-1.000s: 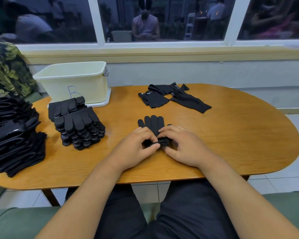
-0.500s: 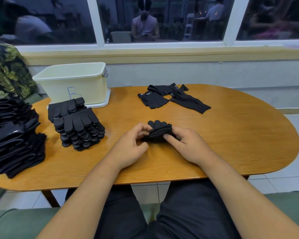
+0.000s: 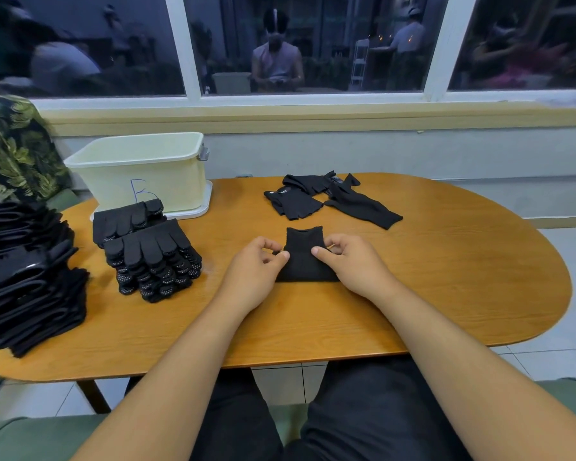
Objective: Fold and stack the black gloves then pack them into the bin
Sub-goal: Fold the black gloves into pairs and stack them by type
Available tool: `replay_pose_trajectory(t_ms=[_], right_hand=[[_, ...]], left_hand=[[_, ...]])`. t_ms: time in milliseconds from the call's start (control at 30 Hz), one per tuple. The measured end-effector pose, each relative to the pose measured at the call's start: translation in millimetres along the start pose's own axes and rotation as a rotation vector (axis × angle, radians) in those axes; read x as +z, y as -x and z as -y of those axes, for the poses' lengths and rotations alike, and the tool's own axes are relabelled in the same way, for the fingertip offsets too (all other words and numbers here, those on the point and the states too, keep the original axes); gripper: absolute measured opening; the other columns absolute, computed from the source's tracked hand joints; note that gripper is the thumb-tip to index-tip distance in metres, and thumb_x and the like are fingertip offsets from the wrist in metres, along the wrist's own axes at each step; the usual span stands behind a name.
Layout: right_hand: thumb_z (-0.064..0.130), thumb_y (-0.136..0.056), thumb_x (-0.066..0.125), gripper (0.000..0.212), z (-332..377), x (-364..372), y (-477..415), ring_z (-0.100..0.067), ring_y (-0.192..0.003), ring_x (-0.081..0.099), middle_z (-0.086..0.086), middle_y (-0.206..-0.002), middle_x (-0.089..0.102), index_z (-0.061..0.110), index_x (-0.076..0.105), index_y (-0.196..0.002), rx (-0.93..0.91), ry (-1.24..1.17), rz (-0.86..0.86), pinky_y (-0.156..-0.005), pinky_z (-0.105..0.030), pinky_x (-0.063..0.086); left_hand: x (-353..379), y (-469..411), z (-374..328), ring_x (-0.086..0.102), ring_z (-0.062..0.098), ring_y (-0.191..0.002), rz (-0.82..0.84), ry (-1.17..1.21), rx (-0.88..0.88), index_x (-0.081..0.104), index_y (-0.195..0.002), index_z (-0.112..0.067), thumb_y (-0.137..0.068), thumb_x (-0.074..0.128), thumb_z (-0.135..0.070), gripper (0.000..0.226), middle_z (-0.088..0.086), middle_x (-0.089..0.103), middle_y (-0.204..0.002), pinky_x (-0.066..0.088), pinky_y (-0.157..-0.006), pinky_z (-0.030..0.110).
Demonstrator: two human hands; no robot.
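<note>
Two hands pinch one black glove (image 3: 305,261) at the middle of the counter (image 3: 446,277). The left hand (image 3: 255,272) nips its left edge between thumb and forefinger, and the right hand (image 3: 351,267) grips its right edge, thumb on top. A second ago the glove lay flat, fingers pointing away, with both hands at its near cuff. Now it is doubled over into a short block, cuff on top and fingers out of sight. Nothing else has shifted. The pale bin (image 3: 140,181) stands at the far left of the oval wooden counter. Two stacks (image 3: 150,257) of folded gloves sit just before it, a taller black pile (image 3: 24,277) lies at the left edge, and loose gloves (image 3: 333,202) lie beyond the hands. Behind runs a dark window (image 3: 313,44) reflecting people; pale floor tiles (image 3: 572,294) show at right.
</note>
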State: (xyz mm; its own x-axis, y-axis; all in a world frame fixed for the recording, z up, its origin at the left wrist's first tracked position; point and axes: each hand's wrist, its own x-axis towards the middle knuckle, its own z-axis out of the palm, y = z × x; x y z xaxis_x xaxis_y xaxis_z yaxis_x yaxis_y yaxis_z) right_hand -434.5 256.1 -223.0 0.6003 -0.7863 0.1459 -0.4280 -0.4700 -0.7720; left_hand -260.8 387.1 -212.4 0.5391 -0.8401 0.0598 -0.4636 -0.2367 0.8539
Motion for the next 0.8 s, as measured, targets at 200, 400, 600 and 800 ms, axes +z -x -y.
replay_pose_trajectory(t_ms=[200,400,600,800], right_hand=[[0.051,-0.099,0.070,0.023,0.6,14.0,-9.0,-0.014,-0.067,0.064,0.004,-0.068,0.067,0.031,0.070,-0.088,0.048,0.266,-0.174,-0.059,-0.034,0.051],[0.050,-0.099,0.070,0.022,3.7,19.8,-13.1,-0.011,-0.071,0.061,0.009,-0.072,0.064,0.031,0.068,-0.089,0.057,0.384,-0.220,-0.058,-0.029,0.044],[0.047,-0.099,0.071,0.025,9.3,20.0,-15.9,-0.013,-0.085,0.062,0.010,-0.097,0.064,0.029,0.062,-0.114,-0.040,0.527,-0.255,-0.063,-0.031,0.051],[0.010,-0.104,0.057,0.032,3.1,15.4,-17.8,-0.016,-0.112,0.055,0.009,-0.122,0.064,0.029,0.072,-0.125,-0.395,0.672,-0.079,-0.091,-0.036,0.050]], left_hand=[[14.5,-12.6,0.9,0.068,0.010,-0.078,-0.079,-0.117,0.011,0.060,-0.112,-0.032,-0.100,0.070,-0.040,0.018,-0.003,0.073,-0.083,0.051,-0.064,0.033],[27.4,-11.7,6.1,0.063,0.016,-0.078,-0.145,-0.317,0.133,0.058,-0.111,-0.034,-0.106,0.058,-0.035,0.005,-0.008,0.065,-0.088,0.057,-0.067,0.041],[36.1,-14.6,10.9,0.055,0.017,-0.104,-0.087,-0.628,0.231,0.054,-0.151,-0.039,-0.112,0.042,-0.024,0.043,-0.004,0.048,-0.120,0.055,-0.080,0.036],[36.3,-14.1,12.3,0.050,0.017,-0.109,-0.123,-0.692,0.207,0.053,-0.154,-0.038,-0.110,0.040,-0.027,0.046,-0.003,0.047,-0.118,0.049,-0.078,0.032]])
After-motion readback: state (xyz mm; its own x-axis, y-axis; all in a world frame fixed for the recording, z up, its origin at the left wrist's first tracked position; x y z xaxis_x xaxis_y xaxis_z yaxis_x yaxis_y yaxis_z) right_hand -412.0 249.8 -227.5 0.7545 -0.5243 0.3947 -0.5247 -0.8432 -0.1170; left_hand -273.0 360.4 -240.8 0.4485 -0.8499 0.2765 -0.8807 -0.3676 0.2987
